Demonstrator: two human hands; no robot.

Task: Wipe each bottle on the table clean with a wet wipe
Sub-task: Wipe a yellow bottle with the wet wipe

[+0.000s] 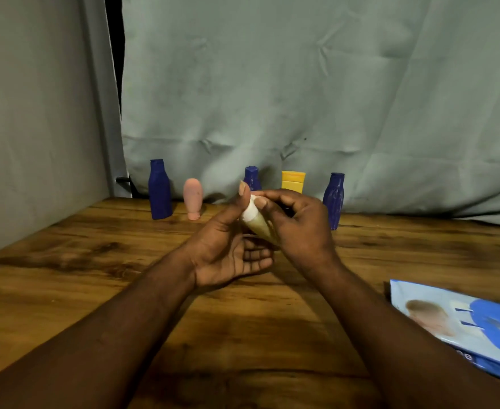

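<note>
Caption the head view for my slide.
Left hand and right hand hold a white-capped bottle over the table; five bottles stand behind, wipes pack at right.

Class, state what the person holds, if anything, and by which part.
A yellowish bottle: the right hand grips its body, fingers at the white cap; the thumb of the left hand presses the cap's side.
</note>
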